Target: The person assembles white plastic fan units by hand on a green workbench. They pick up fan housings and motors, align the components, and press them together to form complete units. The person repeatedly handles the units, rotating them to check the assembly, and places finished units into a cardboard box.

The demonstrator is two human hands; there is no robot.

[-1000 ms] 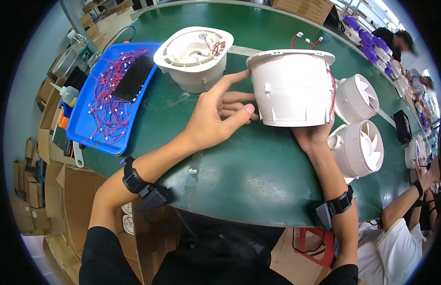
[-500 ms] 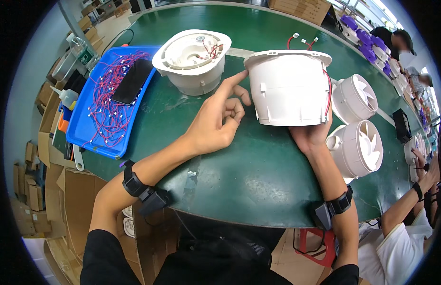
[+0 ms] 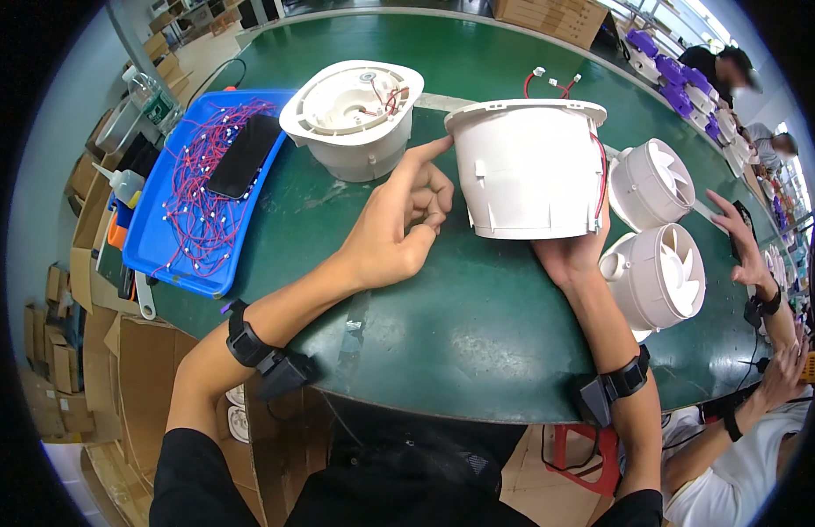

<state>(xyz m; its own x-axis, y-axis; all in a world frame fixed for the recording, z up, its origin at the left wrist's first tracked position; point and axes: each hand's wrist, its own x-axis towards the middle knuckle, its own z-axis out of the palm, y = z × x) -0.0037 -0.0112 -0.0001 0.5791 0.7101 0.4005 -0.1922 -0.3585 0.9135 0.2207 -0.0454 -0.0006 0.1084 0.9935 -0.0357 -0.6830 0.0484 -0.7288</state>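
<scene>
Resting on a dark green table, a round white plastic fan housing stands with its wide flanged rim upward and red and black wires along its right side. The right hand cups it from below and behind; only the palm and wrist show, so how far the fingers close around it cannot be told. The left hand is loosely curled, its forefinger stretched out with the tip touching the housing's left rim and the other fingers folded beside the housing's wall, holding nothing.

Behind the left hand sits a second white round housing, open side up with wires inside. To the left, a blue plastic tray holds a tangle of red wires and a black phone. To the right lie two white fan units with curved blades. At the far right, another person's hand reaches over the table.
</scene>
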